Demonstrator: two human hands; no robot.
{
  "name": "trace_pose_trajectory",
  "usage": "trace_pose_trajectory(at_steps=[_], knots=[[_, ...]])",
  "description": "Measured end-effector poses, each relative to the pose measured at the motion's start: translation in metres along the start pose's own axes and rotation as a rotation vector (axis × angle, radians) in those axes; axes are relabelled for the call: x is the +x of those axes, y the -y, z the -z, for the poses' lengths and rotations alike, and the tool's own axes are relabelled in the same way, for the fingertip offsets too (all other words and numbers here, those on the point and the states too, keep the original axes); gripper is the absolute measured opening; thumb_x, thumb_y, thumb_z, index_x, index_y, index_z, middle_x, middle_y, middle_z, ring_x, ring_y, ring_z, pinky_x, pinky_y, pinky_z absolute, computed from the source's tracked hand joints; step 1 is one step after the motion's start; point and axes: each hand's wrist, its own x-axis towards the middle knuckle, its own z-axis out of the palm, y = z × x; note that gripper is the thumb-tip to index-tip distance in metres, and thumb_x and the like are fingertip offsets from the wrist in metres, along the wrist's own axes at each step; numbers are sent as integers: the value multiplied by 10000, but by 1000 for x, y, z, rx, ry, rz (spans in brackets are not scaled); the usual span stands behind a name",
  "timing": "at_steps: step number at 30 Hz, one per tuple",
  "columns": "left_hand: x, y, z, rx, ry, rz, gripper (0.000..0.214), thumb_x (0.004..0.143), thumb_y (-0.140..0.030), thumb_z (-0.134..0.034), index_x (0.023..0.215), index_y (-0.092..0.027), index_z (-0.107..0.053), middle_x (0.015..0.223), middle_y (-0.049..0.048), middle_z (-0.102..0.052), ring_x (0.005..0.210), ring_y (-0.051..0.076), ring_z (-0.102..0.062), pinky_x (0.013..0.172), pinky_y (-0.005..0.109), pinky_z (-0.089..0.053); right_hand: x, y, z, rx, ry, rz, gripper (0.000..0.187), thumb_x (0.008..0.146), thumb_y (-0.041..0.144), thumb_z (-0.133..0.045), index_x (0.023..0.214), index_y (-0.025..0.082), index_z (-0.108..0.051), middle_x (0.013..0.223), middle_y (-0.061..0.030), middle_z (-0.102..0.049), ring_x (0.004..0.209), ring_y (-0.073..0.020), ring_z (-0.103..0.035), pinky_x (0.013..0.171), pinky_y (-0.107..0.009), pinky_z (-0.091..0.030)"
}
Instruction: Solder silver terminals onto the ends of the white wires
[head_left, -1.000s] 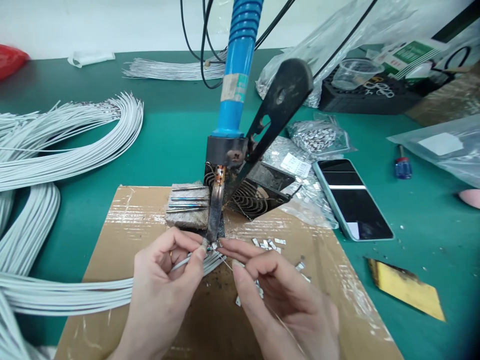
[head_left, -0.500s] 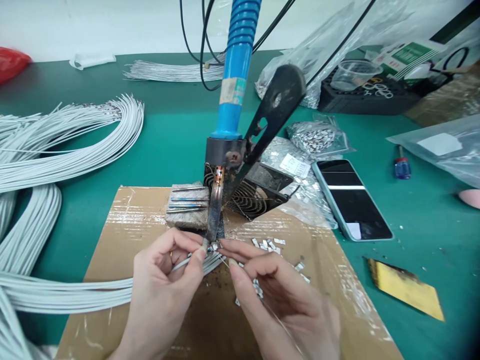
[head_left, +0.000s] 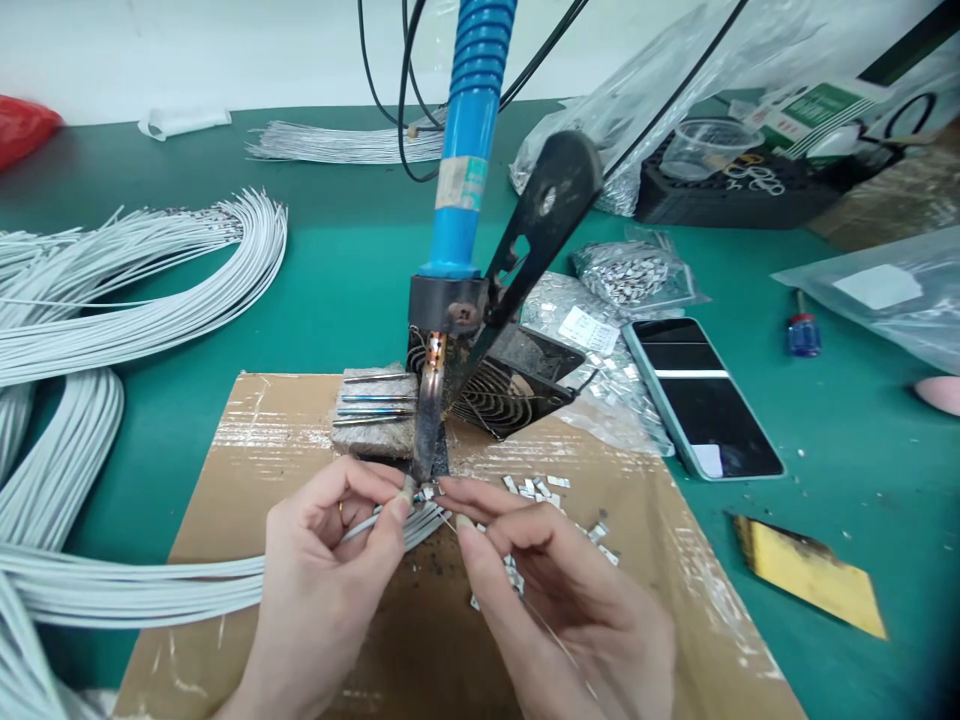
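Note:
A blue soldering iron point(head_left: 457, 215) hangs tip down in a black bracket point(head_left: 544, 220). Just under its tip, my left hand point(head_left: 322, 580) pinches a white cable point(head_left: 361, 527) between thumb and forefinger. My right hand point(head_left: 577, 590) is closed on a thin solder wire point(head_left: 551, 635) that runs up toward the tip. Its forefinger touches or nearly touches a small metal tab point(head_left: 429, 492) at the cable's end. How tab and cable meet is too small to tell. Several loose metal tabs point(head_left: 538, 490) lie beside and behind my right hand on the cardboard point(head_left: 247, 430).
Bundles of white cables point(head_left: 150, 590) fill the left side. Behind my hands are a grey block with metal rods point(head_left: 375, 440) and a black fan point(head_left: 495, 395). A phone point(head_left: 709, 405), a yellow sponge point(head_left: 814, 580), a small screwdriver point(head_left: 804, 335) and plastic bags point(head_left: 630, 275) lie to the right.
The soldering iron and its bracket have shifted slightly left in view. Both hands keep their grips almost unmoved at the tip.

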Motion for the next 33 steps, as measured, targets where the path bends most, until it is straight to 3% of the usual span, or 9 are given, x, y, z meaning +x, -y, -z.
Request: trace_pose_trajectory(at_steps=[7,12,27,33], knots=[[-1,2,2,-2,12,-3,159,721,-72,-773,636,-195,-720,738,-24,-763,654,88,-734,626,101,-570,1,-1,-1,-17,10,19,231,887,219,-732,678,244,-637,1036,-52,-833,984,-218,-787,881,-287,-608],[-1,0,1,-7,4,-11,150,721,-78,-773,642,-194,-722,739,-20,-764,650,91,-729,621,106,-572,0,-2,-1,-19,3,18,239,890,240,-748,677,250,-639,1036,-25,-829,999,-190,-780,845,-227,-580],[1,2,2,-8,8,-12,149,709,-73,-777,637,-193,-727,737,-30,-770,657,78,-741,635,77,-561,1,-3,0,-26,38,50,207,896,194,-722,705,253,-670,1034,-8,-825,1013,-184,-772,879,-253,-564],[1,4,2,-17,27,5,159,722,-77,-773,642,-202,-716,747,-43,-772,663,74,-743,646,79,-558,1,-7,0,-42,39,38,222,898,225,-722,690,246,-646,1057,-43,-821,1030,-227,-772,880,-299,-577]])
